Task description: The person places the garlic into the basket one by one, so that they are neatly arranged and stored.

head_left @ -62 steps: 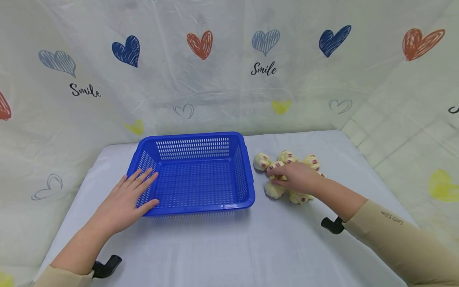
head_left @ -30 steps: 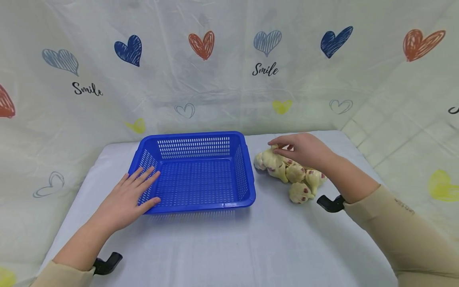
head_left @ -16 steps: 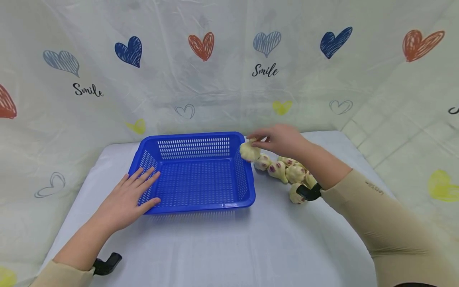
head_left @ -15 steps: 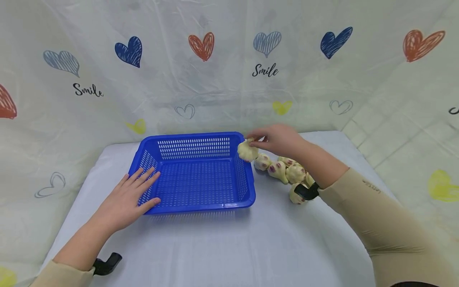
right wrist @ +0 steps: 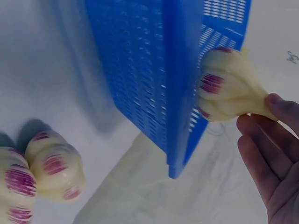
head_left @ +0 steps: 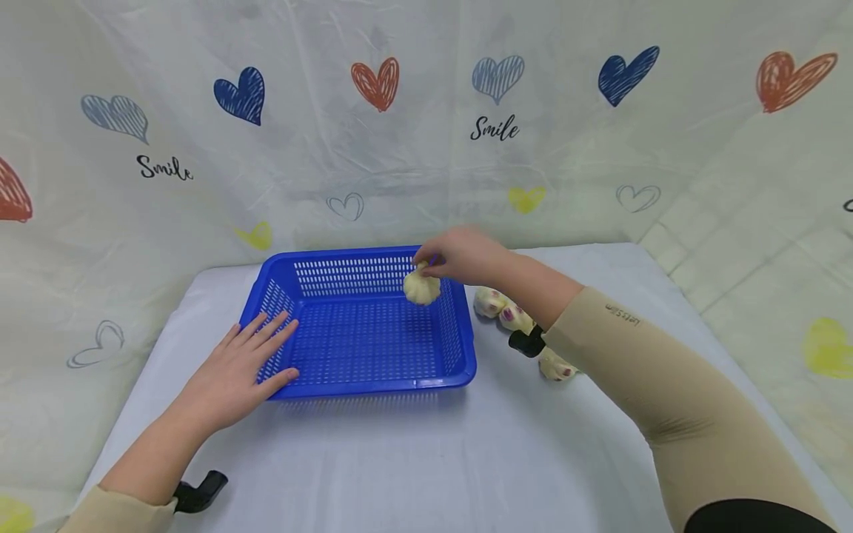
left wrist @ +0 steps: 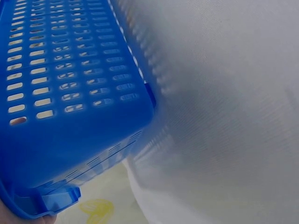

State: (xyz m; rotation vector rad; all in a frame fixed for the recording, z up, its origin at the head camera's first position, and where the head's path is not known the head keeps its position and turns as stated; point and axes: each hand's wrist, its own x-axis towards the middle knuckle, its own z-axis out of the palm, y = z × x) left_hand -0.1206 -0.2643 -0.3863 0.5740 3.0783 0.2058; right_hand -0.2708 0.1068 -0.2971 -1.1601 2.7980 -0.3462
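Left hand (head_left: 229, 374): fingers straight, spread over left rim of blue basket (head_left: 373, 389), likely steadying it. Above basket's right end: garlic bulb (head_left: 422, 289), cream-white, rounded, lobed, purple-red streaks, tapering stem. Right hand (head_left: 466, 255), above basket's right rear corner, pinches that stem between thumb and fingers. Step seems to be bringing bulb in; next move probably calls for lowering, then releasing. Right of basket: other bulbs (head_left: 489, 301), similarly streaked, partly hidden.

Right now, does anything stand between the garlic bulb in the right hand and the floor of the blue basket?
Nothing visible does. The right hand pinches the garlic bulb by its stem over the blue basket; the left hand is at its left side, out of that path.
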